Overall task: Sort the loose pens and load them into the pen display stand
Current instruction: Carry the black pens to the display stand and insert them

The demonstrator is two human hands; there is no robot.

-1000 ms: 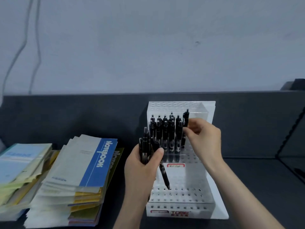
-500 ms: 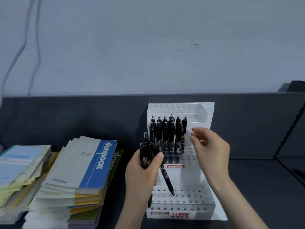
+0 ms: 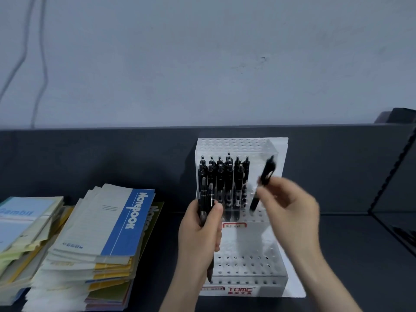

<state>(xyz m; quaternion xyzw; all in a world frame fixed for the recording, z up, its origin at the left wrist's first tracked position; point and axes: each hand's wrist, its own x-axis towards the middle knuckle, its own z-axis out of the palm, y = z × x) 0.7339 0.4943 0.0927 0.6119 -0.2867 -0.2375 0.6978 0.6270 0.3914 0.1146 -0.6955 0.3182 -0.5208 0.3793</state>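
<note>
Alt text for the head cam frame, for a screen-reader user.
A person's right hand pinches one black pen over a white perforated display stand, beside the loaded pens in its middle tier. The left hand grips a bundle of black pens; notebook stacks lie to the left.

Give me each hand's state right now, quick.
Left hand: grips a bundle of black pens.
Right hand: pinches a single black pen, motion-blurred.
</note>
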